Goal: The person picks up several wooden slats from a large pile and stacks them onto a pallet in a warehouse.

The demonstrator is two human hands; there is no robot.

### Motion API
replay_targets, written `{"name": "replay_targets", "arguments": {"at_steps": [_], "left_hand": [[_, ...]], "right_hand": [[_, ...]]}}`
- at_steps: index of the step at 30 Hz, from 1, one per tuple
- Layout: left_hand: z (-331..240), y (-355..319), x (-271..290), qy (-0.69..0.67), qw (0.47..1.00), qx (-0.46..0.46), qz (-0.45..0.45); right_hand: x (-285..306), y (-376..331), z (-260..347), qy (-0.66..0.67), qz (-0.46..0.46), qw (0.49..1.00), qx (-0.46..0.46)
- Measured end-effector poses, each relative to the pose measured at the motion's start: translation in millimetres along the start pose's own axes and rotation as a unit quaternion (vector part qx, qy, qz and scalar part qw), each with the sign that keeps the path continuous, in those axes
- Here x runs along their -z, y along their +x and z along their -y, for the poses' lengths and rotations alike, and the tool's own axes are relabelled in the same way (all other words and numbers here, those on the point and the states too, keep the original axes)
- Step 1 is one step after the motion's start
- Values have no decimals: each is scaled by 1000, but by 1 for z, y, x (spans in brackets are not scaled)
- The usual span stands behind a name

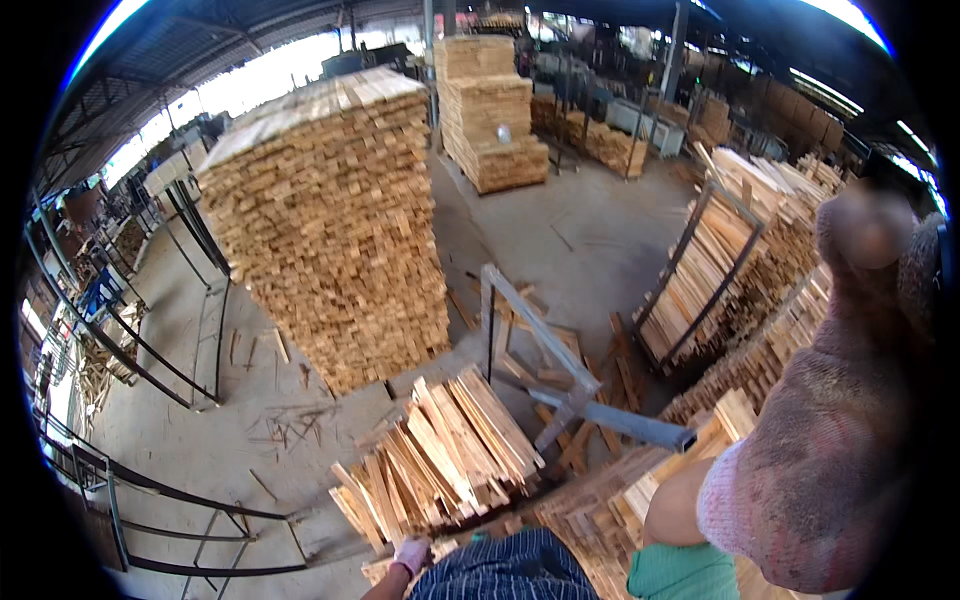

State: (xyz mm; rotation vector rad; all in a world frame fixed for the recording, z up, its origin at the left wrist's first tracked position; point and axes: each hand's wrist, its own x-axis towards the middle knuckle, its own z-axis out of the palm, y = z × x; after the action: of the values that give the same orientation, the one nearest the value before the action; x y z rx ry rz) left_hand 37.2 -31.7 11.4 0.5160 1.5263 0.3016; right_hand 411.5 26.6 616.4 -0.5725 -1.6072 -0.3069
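My left hand, in a pale pink knit glove, rests low at the near edge of a heap of loose wooden slats. Its fingers are too small to make out, so any grip on a slat cannot be told. Close to the camera on the right, my right hand is raised in a dirty pinkish knit glove. Its fingers stretch upward toward the rim, the nearest fingertip blurred, with nothing visible in them. Below it show my bare forearm and a green sleeve.
A tall stack of short boards stands ahead-left, with another stepped stack behind. A grey metal frame juts up beside the slats. More planks lean in a rack at right. Dark metal frames and wood scraps lie left.
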Motion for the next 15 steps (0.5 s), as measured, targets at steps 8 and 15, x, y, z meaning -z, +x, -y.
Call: {"name": "replay_targets", "arguments": {"at_steps": [8, 15], "left_hand": [[12, -3, -34, 75, 997, 24, -7], [20, 27, -30, -62, 997, 48, -6]], "right_hand": [[-13, -30, -6, 5, 23, 999, -37], [-111, -174, -77, 116, -25, 900, -419]]}}
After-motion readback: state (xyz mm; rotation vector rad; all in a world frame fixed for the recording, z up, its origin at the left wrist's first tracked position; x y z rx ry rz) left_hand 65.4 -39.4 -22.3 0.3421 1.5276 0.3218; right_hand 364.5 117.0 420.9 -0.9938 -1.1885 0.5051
